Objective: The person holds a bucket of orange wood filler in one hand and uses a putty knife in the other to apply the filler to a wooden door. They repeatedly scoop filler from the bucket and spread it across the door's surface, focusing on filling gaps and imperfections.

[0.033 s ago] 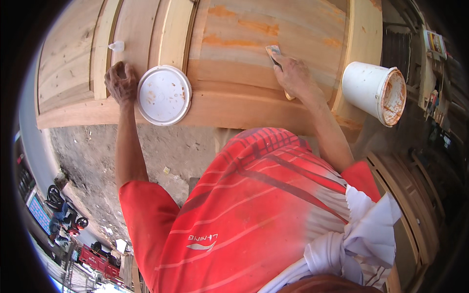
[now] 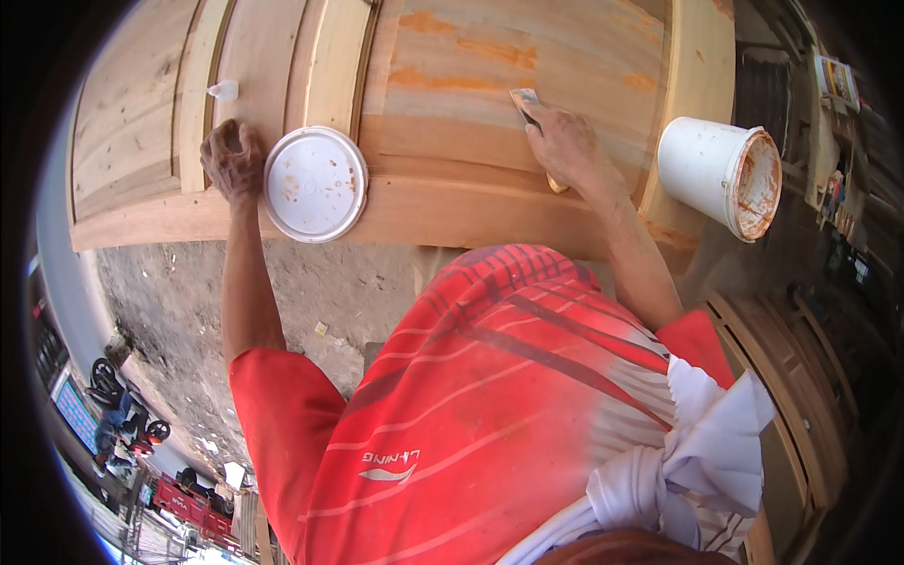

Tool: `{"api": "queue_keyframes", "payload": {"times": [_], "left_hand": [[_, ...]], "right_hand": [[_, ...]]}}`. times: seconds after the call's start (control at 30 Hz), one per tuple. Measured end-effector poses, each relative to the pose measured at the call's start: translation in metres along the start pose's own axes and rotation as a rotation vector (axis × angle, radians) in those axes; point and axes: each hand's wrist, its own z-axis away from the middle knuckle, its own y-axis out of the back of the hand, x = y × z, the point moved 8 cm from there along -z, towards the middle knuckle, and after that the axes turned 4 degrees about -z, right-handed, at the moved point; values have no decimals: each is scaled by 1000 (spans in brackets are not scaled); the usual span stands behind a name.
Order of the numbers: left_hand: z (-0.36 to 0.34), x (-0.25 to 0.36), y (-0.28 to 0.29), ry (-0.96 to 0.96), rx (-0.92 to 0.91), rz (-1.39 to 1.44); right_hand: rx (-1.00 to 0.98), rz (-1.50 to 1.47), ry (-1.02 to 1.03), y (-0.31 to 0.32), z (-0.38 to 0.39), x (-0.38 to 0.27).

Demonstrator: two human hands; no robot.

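Observation:
A putty knife [image 2: 525, 97] is gripped in my right hand [image 2: 565, 146]. Its blade points away over a wooden panel [image 2: 452, 137], and the handle end shows below my palm. Orange-brown filler [image 2: 447, 80] is smeared in streaks on the panel beyond the blade. My left hand [image 2: 232, 162] leans on the door's wooden frame with bent, parted fingers and nothing visible in them. Just right of it lies a round white lid [image 2: 315, 185] with filler spots. A small clear plastic bottle or nozzle [image 2: 224, 90] lies beyond my left hand.
A white bucket [image 2: 702, 169], smeared inside with orange filler, lies on its side at the panelled door's right end. Wooden panels [image 2: 791, 395] stand at lower right. Dirt ground [image 2: 179, 311] lies below the near edge. A motorcycle [image 2: 118, 405] and red cart [image 2: 188, 504] are at far left.

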Motion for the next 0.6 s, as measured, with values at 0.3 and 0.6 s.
{"api": "queue_keyframes", "payload": {"times": [0.3,0.6], "left_hand": [[-3,-3,1,-26,6,10],[-7,7,4,-47,-27,-30]], "right_hand": [[37,-75,61,-3,7,2],[-22,-353,-70,91,72,-18]]}}
